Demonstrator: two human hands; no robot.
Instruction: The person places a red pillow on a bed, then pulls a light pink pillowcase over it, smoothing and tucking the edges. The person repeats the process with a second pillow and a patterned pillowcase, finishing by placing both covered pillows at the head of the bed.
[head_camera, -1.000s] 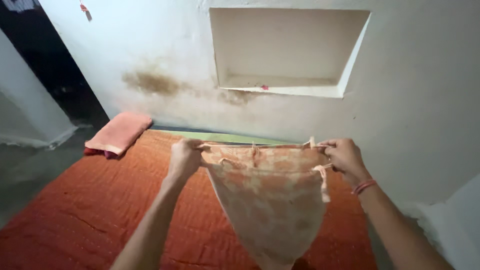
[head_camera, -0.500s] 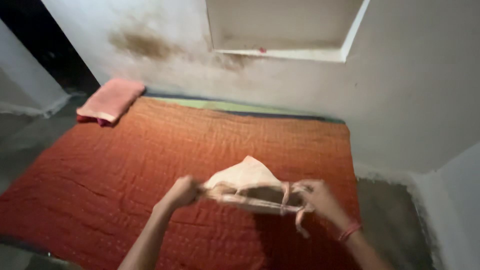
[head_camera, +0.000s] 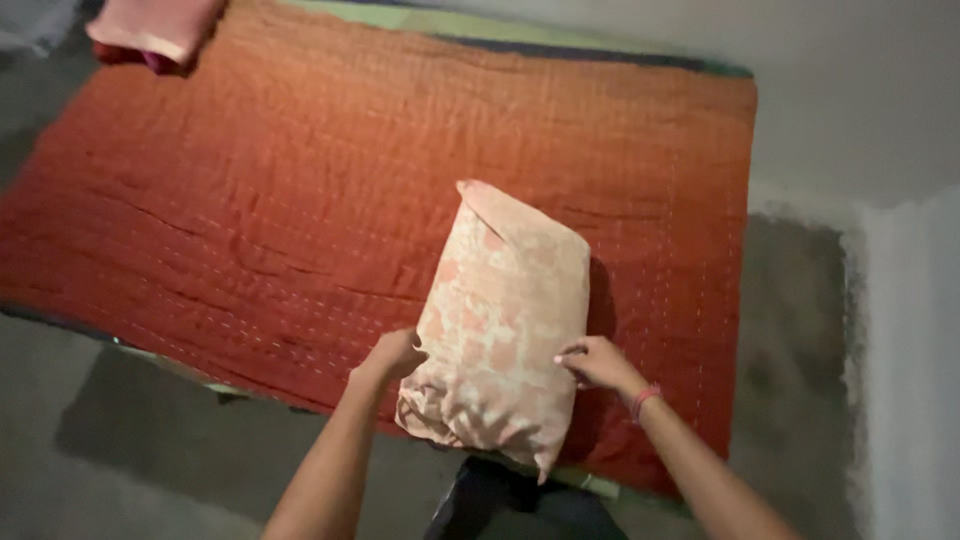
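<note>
Progress, as judged from how things lie: the peach mottled cloth (head_camera: 503, 335) is already laid down on the orange quilt (head_camera: 300, 200), near the quilt's front edge and right of its middle. It appears folded into a long, narrow shape with a rounded far end. Its near end is bunched and overhangs the quilt's front edge; that end is not yet flattened, and any further fold is still outstanding.

Left of the cloth, at the quilt's far left corner, lies a folded pink towel (head_camera: 155, 25), well apart from the cloth.

The left hand (head_camera: 392, 357) is closed on the cloth's left edge near the bunched end, fingers curled into the fabric. The right hand (head_camera: 597, 362) rests on the cloth's right edge, fingers bent and pressing down; whether it pinches the fabric cannot be told.

Materials: the quilt is matt, stitched in rows of small pale running stitches, lightly creased. The cloth is thin, soft, blotchy in print. The floor (head_camera: 150, 450) in front of the quilt is dull grey and rough. Right of the quilt, a pale plastered wall (head_camera: 900, 300) is visible.
</note>
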